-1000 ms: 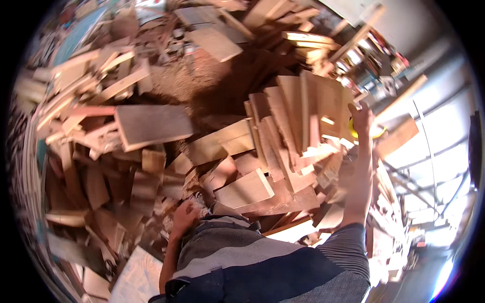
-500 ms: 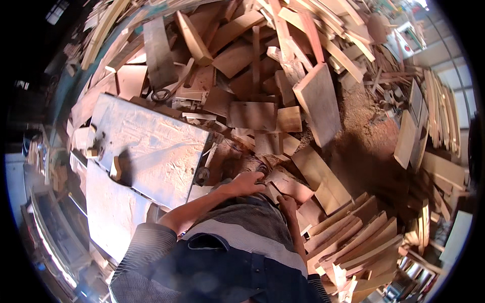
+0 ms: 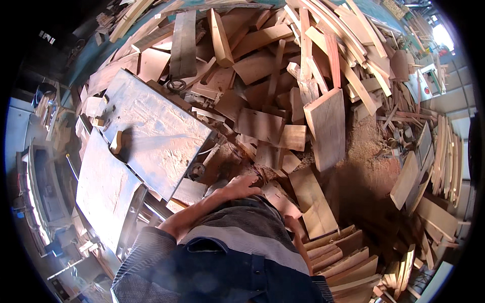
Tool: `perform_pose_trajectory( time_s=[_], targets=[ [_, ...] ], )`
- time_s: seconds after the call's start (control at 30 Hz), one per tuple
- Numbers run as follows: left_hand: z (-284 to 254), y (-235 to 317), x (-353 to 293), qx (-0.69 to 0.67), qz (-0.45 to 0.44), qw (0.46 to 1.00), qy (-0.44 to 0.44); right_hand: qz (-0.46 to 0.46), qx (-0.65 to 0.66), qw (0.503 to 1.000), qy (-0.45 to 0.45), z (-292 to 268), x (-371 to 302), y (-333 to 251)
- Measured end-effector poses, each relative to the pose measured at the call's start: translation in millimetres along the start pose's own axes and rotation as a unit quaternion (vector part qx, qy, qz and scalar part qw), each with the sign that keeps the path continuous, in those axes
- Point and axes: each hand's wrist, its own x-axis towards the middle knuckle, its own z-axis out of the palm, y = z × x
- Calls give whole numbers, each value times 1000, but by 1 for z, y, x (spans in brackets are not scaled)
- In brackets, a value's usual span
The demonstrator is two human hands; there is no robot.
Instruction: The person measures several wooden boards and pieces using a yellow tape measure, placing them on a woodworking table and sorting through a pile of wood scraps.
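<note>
My left hand (image 3: 242, 187) is in front of my waist with its fingers curled. What it grips, if anything, is hidden. My right hand (image 3: 293, 225) hangs lower, close against my right side, its fingers mostly out of sight. Just beyond it, a reddish-brown piece of board (image 3: 281, 198) lies in the scrap, and I cannot tell whether the hand touches it. Farther right lies a wide pale board (image 3: 313, 202).
A machine table (image 3: 156, 134) dusted with sawdust stands at left, a small wood block (image 3: 116, 142) on it. Offcuts are heaped ahead, with a thick board (image 3: 327, 130) leaning there. Several boards (image 3: 343, 260) stand in a row at lower right, near a sawdust pile (image 3: 364, 144).
The view has shifted, so the heap and machine table sit differently in it. My right hand has dropped lower, closer to my side. The left hand has barely moved.
</note>
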Motion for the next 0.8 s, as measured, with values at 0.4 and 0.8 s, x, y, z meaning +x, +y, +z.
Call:
perform_pose_trajectory(
  time_s=[0.4,0.8],
  targets=[
    [10,-28,-5,-56,-78,995,39,90,171,960,-205,-32,38,-11],
    [-94,-34,52,-92,-4,991,101,-22,323,945,-41,-132,80,-218]
  ],
)
